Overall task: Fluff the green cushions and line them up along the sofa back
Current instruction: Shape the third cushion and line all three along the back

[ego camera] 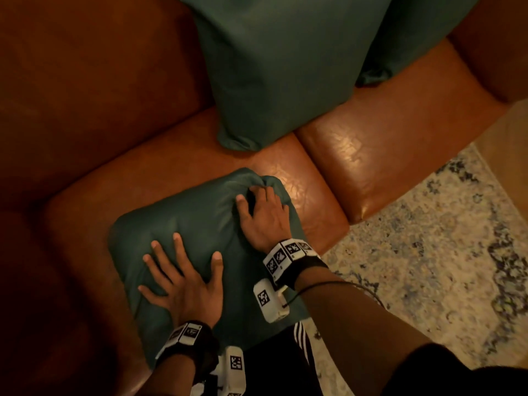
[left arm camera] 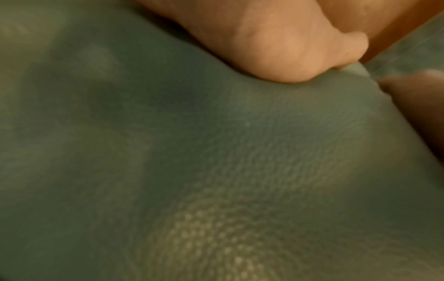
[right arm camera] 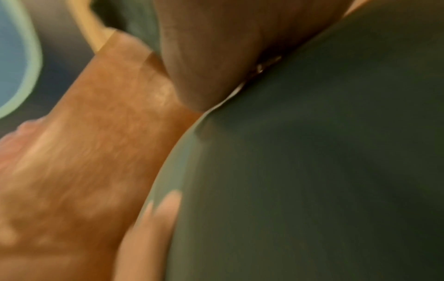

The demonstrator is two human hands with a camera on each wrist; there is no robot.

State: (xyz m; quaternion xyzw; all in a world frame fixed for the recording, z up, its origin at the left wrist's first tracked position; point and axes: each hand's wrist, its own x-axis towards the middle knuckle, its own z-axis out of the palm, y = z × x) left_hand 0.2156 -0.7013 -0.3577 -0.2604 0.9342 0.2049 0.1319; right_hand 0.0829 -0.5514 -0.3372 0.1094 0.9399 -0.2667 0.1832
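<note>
- A flat, square green fabric cushion (ego camera: pixel 183 232) lies on the left seat pad of the brown leather sofa (ego camera: pixel 288 170), at the pad's front edge, with its near corner overhanging that edge.
- The left hand (ego camera: pixel 183 284) lies palm-down on the near half of this cushion. Fingers are straight and spread wide; nothing is gripped. The fabric dents under the palm.
- In the left wrist view the heel of the palm (left arm camera: pixel 283 47) bears directly on the green fabric (left arm camera: pixel 168 152).
- The right hand (ego camera: pixel 264 215) rests on the far right corner of the same cushion. Its fingers are curled into the bunched fabric and hold that corner.
- The right wrist view is blurred. It shows the cushion's edge (right arm camera: pixel 312 161) against the sofa leather (right arm camera: pixel 96 142).
- A second, larger green cushion (ego camera: pixel 283 67) stands upright against the sofa back, above the gap between the two seat pads, its lower corner touching the seat.
- A third green cushion (ego camera: pixel 411 38) stands just behind it to the right, mostly hidden.
- A pale patterned rug (ego camera: pixel 443 252) covers the floor in front of the sofa's front edge.
- Both wrists carry black straps with white marker blocks (ego camera: pixel 285 254).
</note>
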